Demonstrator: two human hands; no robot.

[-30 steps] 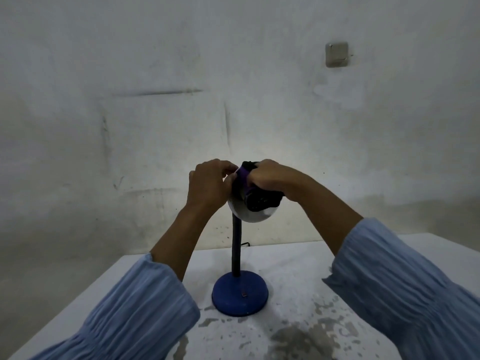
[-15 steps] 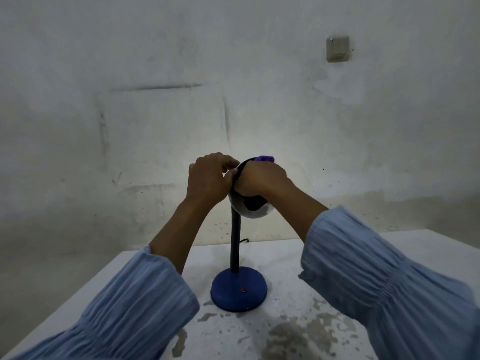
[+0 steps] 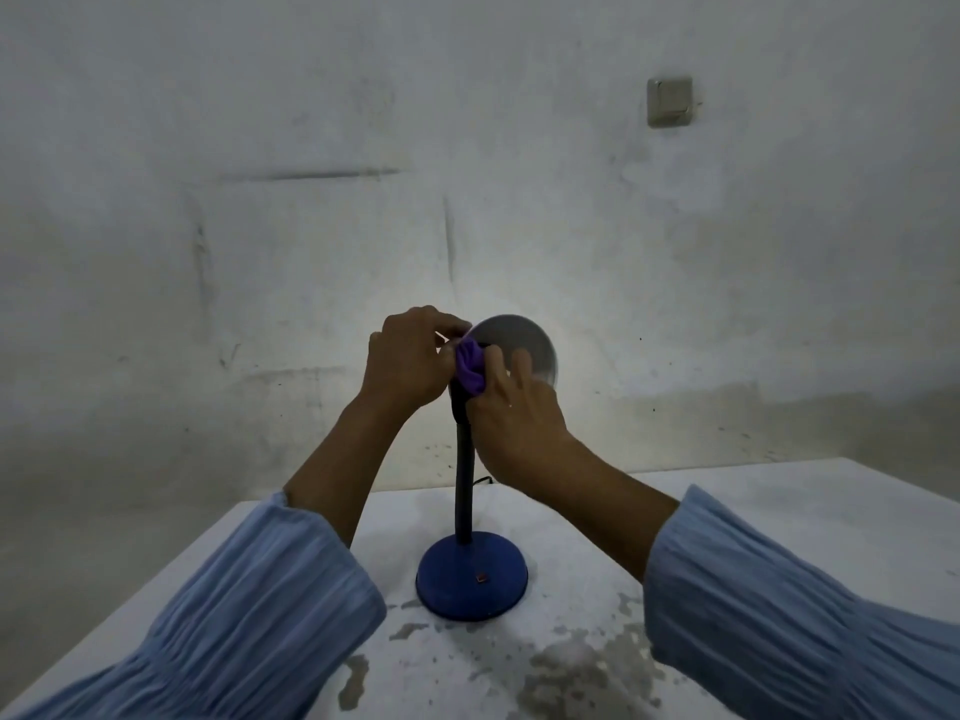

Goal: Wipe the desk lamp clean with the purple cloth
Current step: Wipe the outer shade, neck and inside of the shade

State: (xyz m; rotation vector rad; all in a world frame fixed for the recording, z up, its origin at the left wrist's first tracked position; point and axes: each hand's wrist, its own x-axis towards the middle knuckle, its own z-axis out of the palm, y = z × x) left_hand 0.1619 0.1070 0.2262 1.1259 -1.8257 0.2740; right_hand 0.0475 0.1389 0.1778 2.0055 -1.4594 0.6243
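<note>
Standing on the stained white bench, the desk lamp has both hands at its head. The left hand curls closed around the bunched purple cloth at the shade's rear. The right hand lies loosely open against the shade, fingers spread, gripping nothing.

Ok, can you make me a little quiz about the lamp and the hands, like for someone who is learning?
1. True or false: the lamp's blue base stands on the white table.
2. What colour is the cloth bunched at the lamp's neck? A red, B purple, C green.
3. Which hand has its fingers spread over the lamp head?

Key
1. True.
2. B.
3. The right hand; the left hand is curled beside the cloth.
</note>
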